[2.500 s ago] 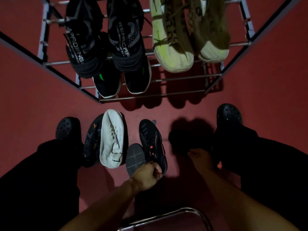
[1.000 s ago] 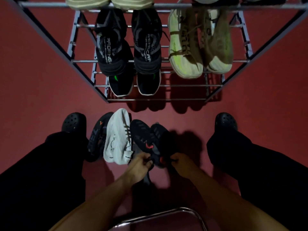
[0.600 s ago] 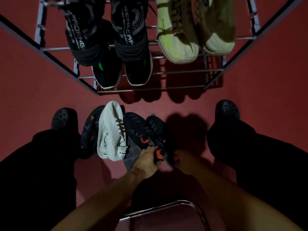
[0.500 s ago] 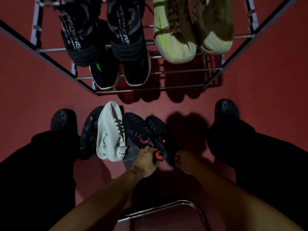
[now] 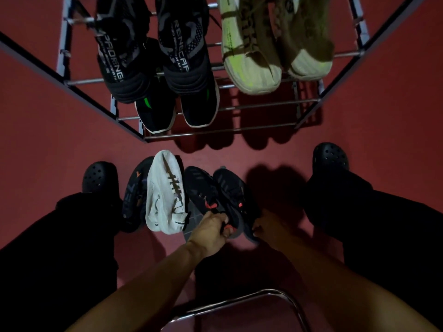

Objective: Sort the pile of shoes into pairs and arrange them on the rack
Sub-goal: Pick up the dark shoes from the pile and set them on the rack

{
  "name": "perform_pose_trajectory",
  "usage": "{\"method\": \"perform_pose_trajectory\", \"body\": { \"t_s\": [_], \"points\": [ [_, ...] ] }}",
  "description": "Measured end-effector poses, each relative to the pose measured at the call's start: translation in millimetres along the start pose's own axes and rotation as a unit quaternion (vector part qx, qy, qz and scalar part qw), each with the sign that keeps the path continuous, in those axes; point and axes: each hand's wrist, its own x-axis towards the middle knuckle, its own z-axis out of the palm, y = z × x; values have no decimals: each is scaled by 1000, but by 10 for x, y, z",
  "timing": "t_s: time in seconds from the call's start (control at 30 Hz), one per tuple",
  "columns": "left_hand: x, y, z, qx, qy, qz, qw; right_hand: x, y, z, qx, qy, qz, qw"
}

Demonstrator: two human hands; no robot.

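Note:
Two black sneakers with orange tabs lie side by side on the red floor between my feet. My left hand point(image 5: 212, 227) grips the heel of the left black sneaker point(image 5: 200, 188). My right hand point(image 5: 268, 224) holds the heel of the right black sneaker point(image 5: 231, 185). Left of them lie a white sneaker point(image 5: 165, 192) and a dark sneaker with orange marks point(image 5: 135, 192). A grey sole point(image 5: 194, 215) shows under them. The metal rack point(image 5: 215, 135) ahead carries a black pair point(image 5: 158, 58), a tan-and-yellow pair point(image 5: 275, 44) and a black white-soled pair point(image 5: 177, 111) lower down.
My feet in black clogs point(image 5: 99, 176) point(image 5: 330, 156) stand on either side of the pile. A chrome chair frame point(image 5: 263, 298) curves across the bottom of the view. The right half of the rack's lowest bars point(image 5: 263, 104) carries no shoes.
My right hand came over from the right and took the second black sneaker; both black sneakers now sit together, toes toward the rack. The view has shifted slightly.

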Motion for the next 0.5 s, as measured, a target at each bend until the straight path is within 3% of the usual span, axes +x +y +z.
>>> {"method": "perform_pose_trajectory", "body": {
  "t_s": [0.07, 0.2, 0.3, 0.5],
  "points": [
    [-21, -11, -78, -5, -23, -9, 1000, -60, 16, -9, 22, -1, -54, 998],
    [-62, 31, -333, -22, -47, 18, 999, -250, -58, -178, 76, -13, -72, 994],
    [-139, 129, -586, 47, -40, 66, 996, -344, -272, -399, 48, -39, -86, 994],
    [-312, 194, -1107, -25, -26, 16, 999, -594, -770, -1003, 39, -22, -111, 993]
  ]
}}
